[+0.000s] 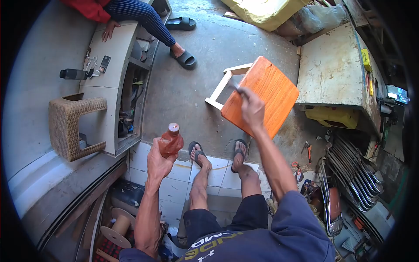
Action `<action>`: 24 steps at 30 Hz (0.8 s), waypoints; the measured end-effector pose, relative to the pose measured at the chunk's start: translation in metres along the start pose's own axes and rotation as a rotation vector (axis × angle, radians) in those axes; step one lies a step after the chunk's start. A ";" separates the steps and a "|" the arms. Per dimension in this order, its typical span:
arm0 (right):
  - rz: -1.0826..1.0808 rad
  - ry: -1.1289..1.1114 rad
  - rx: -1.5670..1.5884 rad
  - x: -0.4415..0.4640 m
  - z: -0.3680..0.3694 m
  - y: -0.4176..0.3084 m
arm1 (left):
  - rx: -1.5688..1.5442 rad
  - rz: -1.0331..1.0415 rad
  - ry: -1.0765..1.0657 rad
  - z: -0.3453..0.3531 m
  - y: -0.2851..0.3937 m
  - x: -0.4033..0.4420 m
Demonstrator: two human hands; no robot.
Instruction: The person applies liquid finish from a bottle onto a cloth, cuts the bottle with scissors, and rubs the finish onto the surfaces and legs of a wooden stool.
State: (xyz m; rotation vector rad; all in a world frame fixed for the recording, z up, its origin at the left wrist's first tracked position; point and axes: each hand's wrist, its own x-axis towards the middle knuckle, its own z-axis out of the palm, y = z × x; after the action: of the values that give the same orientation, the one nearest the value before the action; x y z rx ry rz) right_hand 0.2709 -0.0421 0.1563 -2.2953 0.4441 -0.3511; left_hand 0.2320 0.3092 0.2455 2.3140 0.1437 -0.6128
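Note:
My left hand is closed around a bottle with a pale round top, and crumpled reddish plastic wraps its body. My right hand is closed on a small grey tool whose kind is blurred by motion. That hand is over a stool with a glossy orange-brown wooden top and pale, bare wood legs. The stool appears tipped, its legs pointing to the upper left. Whether the tool touches the wood, I cannot tell.
A seated person's hand rests on the tiled counter at left, which carries a dark bottle and a woven stool. A worn cabinet stands right. Stacked metal frames and tools lie lower right.

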 end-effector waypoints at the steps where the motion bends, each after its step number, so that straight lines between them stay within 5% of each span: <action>1: 0.112 0.016 -0.084 0.046 -0.012 0.011 | -0.003 0.008 -0.004 -0.001 -0.004 0.001; 5: 0.093 0.063 -0.316 0.177 -0.026 0.096 | 0.024 0.002 -0.015 0.007 -0.007 0.004; 8: -0.030 -0.028 -0.407 0.162 -0.003 0.124 | 0.044 0.054 -0.041 0.015 -0.003 -0.003; 13: -0.374 -0.132 -0.276 -0.034 0.038 0.012 | -0.034 -0.052 -0.062 0.029 0.028 -0.004; 16: -0.230 -0.620 -0.082 -0.095 0.035 -0.022 | -0.148 -0.165 -0.093 0.025 0.045 -0.009; 19: -0.241 -0.286 0.051 -0.036 0.026 -0.010 | -0.207 -0.220 -0.068 0.023 0.057 -0.014; 24: -0.387 -0.065 -0.278 0.166 -0.010 0.060 | -0.199 -0.176 -0.019 0.024 0.056 -0.023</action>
State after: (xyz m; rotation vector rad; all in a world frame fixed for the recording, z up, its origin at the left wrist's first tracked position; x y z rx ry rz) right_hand 0.4048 -0.1568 0.1388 -2.6573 0.0094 -0.4228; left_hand 0.2181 0.2540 0.2767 2.1165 0.3856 -0.6760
